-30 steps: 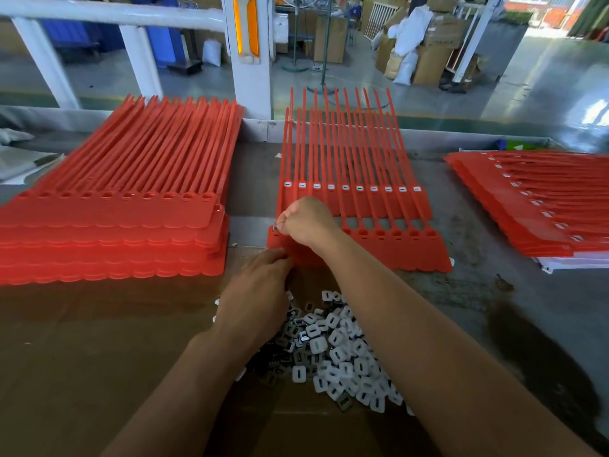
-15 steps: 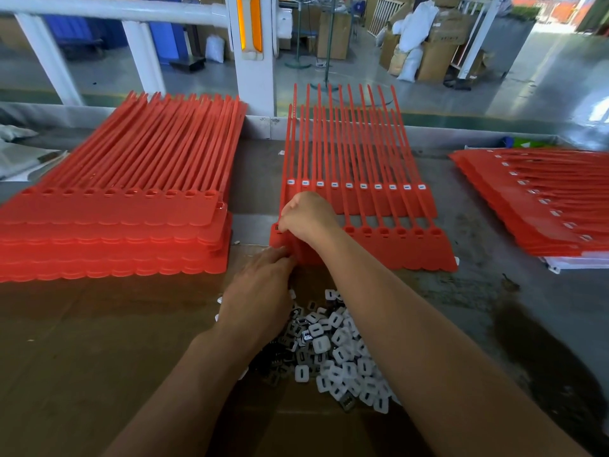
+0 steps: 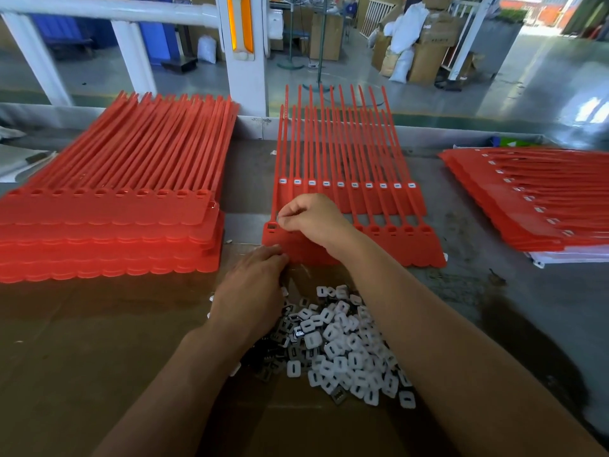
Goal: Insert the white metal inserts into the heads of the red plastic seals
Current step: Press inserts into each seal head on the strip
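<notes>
The right hand (image 3: 316, 222) has lifted off the leftmost head (image 3: 272, 226) of the flat red plastic seal sheet (image 3: 412, 249) on the tabletop (image 3: 494, 291), its grip pinching a small white metal insert (image 3: 280, 216) just above the socket, still unseated

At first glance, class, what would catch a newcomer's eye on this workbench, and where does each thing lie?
Bright red seals dominate: a thick left stack, two overlapping centre sheets and a right stack. A pile of white inserts lies nearest the camera, in the middle. The right hand pinches what looks like an insert over the nearer sheet's leftmost head.
</notes>
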Demonstrator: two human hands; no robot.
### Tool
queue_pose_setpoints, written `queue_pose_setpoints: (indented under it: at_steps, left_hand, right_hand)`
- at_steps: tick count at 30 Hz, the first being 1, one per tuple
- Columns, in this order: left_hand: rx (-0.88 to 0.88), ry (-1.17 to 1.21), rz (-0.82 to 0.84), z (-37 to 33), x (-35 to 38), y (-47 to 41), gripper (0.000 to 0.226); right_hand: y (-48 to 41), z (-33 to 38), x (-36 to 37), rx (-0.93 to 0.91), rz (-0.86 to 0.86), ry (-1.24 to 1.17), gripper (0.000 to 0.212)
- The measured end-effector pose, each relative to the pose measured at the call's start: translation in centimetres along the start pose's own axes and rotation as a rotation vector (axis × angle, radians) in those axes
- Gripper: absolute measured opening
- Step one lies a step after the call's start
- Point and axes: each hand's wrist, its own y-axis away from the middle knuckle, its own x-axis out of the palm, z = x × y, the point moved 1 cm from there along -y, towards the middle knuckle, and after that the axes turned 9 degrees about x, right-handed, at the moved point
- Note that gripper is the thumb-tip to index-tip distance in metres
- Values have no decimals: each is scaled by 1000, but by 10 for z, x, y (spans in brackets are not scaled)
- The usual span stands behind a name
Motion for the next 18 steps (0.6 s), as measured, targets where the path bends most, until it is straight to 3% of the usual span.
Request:
queue_pose_setpoints:
  at_steps: [5, 12, 18]
  left_hand:
    - [-9, 13, -9, 3, 3, -3, 53]
    - [-23, 53, -29, 7, 5, -4, 54]
    - [-19, 50, -26, 8, 6, -4, 54]
  right_hand:
    - [28, -12, -20, -108, 90, 264, 2]
    - [69, -8, -27, -121, 296, 507, 16]
    - [79, -3, -14, -109, 242, 685, 19]
